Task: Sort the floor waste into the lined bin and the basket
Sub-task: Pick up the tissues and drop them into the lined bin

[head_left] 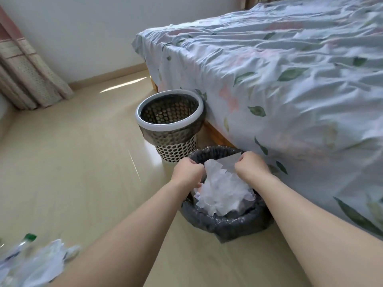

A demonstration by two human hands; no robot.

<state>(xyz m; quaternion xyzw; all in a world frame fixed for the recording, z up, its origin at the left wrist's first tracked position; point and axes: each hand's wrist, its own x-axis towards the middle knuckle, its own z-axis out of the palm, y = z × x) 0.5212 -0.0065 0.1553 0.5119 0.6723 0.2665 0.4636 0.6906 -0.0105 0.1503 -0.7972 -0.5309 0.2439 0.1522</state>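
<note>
Left hand (188, 170) and right hand (249, 165) both grip white paper (223, 168) at centre frame. Beneath, the lined bin (226, 222) holds crumpled paper; the basket (169, 121) stands just above

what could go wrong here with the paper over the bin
Both hands, left and right, hold white paper above the lined bin. It is wide and crumpled, so pieces might catch on the liner rim or drop onto the floor. More waste lies near the left elbow and might get knocked about.
</note>
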